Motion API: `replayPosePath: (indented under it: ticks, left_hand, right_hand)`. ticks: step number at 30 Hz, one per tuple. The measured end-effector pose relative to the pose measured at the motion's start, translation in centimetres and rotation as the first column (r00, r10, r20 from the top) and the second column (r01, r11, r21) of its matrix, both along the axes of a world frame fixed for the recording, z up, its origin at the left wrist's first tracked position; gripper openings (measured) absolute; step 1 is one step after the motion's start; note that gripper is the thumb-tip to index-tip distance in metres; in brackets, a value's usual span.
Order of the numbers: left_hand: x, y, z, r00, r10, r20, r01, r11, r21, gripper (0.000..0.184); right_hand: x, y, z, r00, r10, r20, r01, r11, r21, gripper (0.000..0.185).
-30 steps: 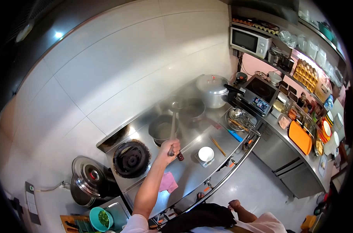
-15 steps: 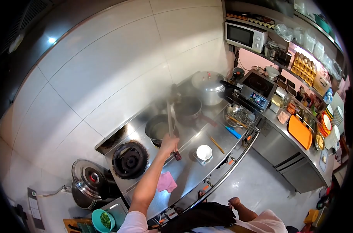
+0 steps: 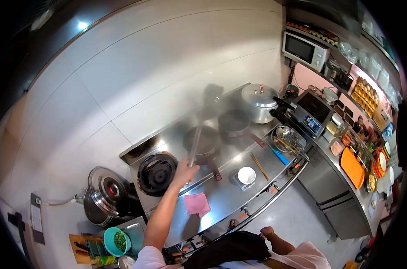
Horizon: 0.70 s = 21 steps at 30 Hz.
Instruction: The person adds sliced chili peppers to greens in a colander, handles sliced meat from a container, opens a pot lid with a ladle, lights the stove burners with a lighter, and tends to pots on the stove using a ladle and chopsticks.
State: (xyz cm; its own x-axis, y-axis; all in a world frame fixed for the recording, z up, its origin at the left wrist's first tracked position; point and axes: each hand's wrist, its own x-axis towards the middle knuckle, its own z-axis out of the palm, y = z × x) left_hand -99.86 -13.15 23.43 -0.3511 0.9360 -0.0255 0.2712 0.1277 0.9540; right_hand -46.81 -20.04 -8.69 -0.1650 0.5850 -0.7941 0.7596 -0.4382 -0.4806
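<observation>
My left hand (image 3: 184, 174) is closed around the long handle of a ladle (image 3: 196, 145), which slants up over the near saucepan (image 3: 202, 140). Steam blurs the ladle's far end against the wall. That saucepan's dark handle points toward me, just right of my hand. Beyond it stands a second saucepan (image 3: 234, 122) in the steam. A pink cloth (image 3: 197, 204) lies on the steel counter below my left hand. Low at my right side, my right hand (image 3: 266, 232) hangs with curled fingers, touching nothing visible.
A bare burner (image 3: 157, 174) is at left, a pressure cooker (image 3: 260, 102) at the back. A white bowl (image 3: 246, 175) sits on a small scale, near chopsticks (image 3: 259, 166) and a blue-handled tool (image 3: 280, 157). A rail (image 3: 257, 205) edges the counter. A green bowl (image 3: 109, 242) holds chopped greens.
The view has shifted, so the stove sits farther right. My left hand and the ladle have moved left of the near saucepan's handle. The right hand stays low at my side.
</observation>
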Motion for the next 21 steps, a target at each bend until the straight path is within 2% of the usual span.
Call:
replayPosePath:
  ticks: [1, 3, 5, 7, 8, 11, 12, 13, 15, 16, 17, 19, 20, 21]
  left_hand:
    - [-0.5, -2.5, 3.0, 0.952, -0.022, 0.306, 0.036, 0.999, -0.04, 0.036]
    - [-1.1, -7.1, 5.2, 0.793, 0.088, 0.603, -0.158, 0.985, 0.064, 0.028]
    - [-2.9, -12.7, 6.3, 0.699, 0.171, 0.694, -0.322, 0.942, 0.092, 0.026]
    - [-4.4, -18.3, 7.1, 0.654, 0.281, 0.702, -0.503, 0.855, 0.126, 0.027]
    - [-5.3, -21.0, 7.2, 0.644, 0.334, 0.689, -0.583, 0.797, 0.158, 0.027]
    - [-7.5, -28.5, 7.1, 0.57, 0.553, 0.608, -0.782, 0.593, 0.194, 0.026]
    - [-8.9, -31.1, 5.8, 0.558, 0.627, 0.544, -0.815, 0.538, 0.215, 0.026]
    - [-9.4, -33.2, 5.5, 0.501, 0.738, 0.453, -0.862, 0.473, 0.183, 0.026]
    - [-11.1, -37.4, 3.3, 0.378, 0.84, 0.39, -0.925, 0.357, 0.127, 0.026]
    - [-11.6, -39.1, 2.3, 0.325, 0.881, 0.343, -0.946, 0.301, 0.121, 0.025]
    - [-12.9, -41.0, 0.2, 0.246, 0.92, 0.305, -0.969, 0.238, 0.064, 0.027]
    - [-14.6, -43.9, -2.6, 0.133, 0.969, 0.207, -0.99, 0.14, -0.019, 0.028]
    - [-16.0, -45.2, -4.7, 0.12, 0.982, 0.147, -0.99, 0.129, -0.053, 0.028]
    - [-17.4, -46.3, -7.0, 0.116, 0.989, 0.09, -0.988, 0.125, -0.092, 0.028]
  right_hand:
    - [-0.1, 0.5, -1.0, 0.978, 0.206, 0.018, -0.206, 0.976, 0.067, 0.022]
    - [-0.6, 1.5, -3.3, 0.897, 0.439, 0.05, -0.441, 0.882, 0.165, 0.025]
    - [-0.9, 1.8, -6.3, 0.855, 0.516, 0.057, -0.515, 0.827, 0.228, 0.029]
    - [-0.9, 2.4, -9.8, 0.931, 0.291, -0.221, -0.307, 0.951, -0.042, 0.028]
    - [-1.5, 2.8, -9.7, 0.936, 0.144, -0.32, -0.215, 0.956, -0.2, 0.03]
    - [-4.4, 3.8, -6.6, 0.971, -0.1, -0.219, 0.006, 0.919, -0.393, 0.027]
    - [-4.3, 4.6, -8.7, 0.975, -0.134, -0.178, 0.033, 0.878, -0.478, 0.021]
    - [-5.4, 4.7, -7.0, 0.987, -0.051, -0.155, -0.008, 0.932, -0.361, 0.019]
    - [-8.1, 4.0, -2.9, 0.99, 0.111, -0.088, -0.121, 0.986, -0.115, 0.016]
    - [-9.4, 4.1, -0.6, 0.956, 0.289, -0.041, -0.29, 0.957, -0.013, 0.017]
    - [-9.4, 3.9, -3.3, 0.995, 0.001, -0.101, -0.014, 0.991, -0.135, 0.018]
    - [-10.9, 4.8, -2.1, 0.993, 0.022, -0.116, -0.048, 0.973, -0.224, 0.02]
    - [-11.2, 5.2, -2.4, 0.961, 0.219, -0.167, -0.245, 0.957, -0.156, 0.02]
    - [-11.2, 4.8, -1.9, 0.872, 0.442, -0.211, -0.446, 0.895, 0.033, 0.019]
